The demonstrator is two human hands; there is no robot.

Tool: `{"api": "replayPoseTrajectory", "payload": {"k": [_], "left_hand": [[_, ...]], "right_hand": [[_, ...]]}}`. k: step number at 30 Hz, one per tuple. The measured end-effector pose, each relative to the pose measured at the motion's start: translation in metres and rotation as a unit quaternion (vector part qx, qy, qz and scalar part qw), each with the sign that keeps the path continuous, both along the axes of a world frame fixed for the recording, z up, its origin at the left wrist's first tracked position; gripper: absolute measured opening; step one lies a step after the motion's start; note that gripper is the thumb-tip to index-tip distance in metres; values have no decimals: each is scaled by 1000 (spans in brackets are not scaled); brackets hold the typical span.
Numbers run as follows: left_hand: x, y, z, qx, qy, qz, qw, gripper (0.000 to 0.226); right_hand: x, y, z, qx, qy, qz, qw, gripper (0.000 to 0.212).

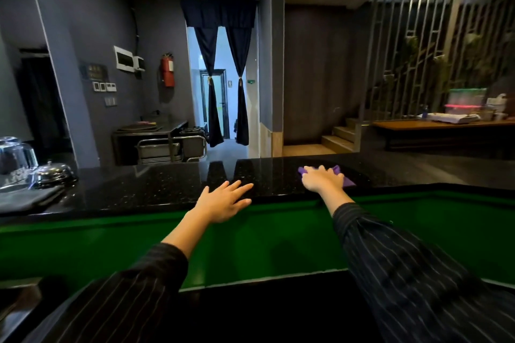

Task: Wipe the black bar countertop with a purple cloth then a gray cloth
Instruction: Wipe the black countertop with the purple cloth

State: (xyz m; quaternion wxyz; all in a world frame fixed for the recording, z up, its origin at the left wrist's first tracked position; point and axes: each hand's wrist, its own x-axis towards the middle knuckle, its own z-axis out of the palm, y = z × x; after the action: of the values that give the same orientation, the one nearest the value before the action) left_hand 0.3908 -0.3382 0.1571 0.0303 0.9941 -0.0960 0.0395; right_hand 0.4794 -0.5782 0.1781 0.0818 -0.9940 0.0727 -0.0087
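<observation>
Purple cloth [344, 175] lies under flat, spread right fingers [320, 171]; left fingers [237, 186] splayed on countertop [156, 184].

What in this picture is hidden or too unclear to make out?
Head view, the only one:
- Purple cloth: mostly covered by the right hand; its full shape is hidden.
- Gray cloth: cut off by the left edge.
- Upturned glasses: blurred, cut by the same edge; count unclear.
- Wall sign: too small to read.
- Black countertop: whether it is wet or dirty can't be told.
</observation>
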Motion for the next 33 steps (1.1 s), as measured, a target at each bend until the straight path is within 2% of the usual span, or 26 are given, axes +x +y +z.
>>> {"api": "replayPoseTrajectory", "payload": {"k": [2,5,8,11,13,18,24,27,29,33], "left_hand": [[3,-1,1,-8,11,14,1000,57],[5,-5,7,-2,34,29,999,51],[3,-9,13,-12,42,41,998,48],[0,-12,14,-33,31,49,998,49],[2,-11,11,-32,20,55,998,52],[5,-5,1,-16,-14,53,998,79],[12,-1,-4,-6,-28,42,999,107],[16,1,-3,-11,-22,40,999,100],[18,1,-1,-9,-10,44,999,86],[20,0,2,0,12,49,999,71]], "right_hand": [[4,16,1,-16,3,-1,1000,54],[-3,54,-1,-17,-19,115,993,52],[-19,83,-6,-12,-29,244,969,50],[-17,68,-3,9,-3,300,954,54],[-3,40,1,22,16,285,958,59],[49,-30,8,20,33,176,984,53],[106,-10,12,-6,58,136,989,58],[121,30,14,-9,45,163,985,60],[126,64,14,-10,43,193,980,61],[143,136,6,-35,86,311,946,71]]}}
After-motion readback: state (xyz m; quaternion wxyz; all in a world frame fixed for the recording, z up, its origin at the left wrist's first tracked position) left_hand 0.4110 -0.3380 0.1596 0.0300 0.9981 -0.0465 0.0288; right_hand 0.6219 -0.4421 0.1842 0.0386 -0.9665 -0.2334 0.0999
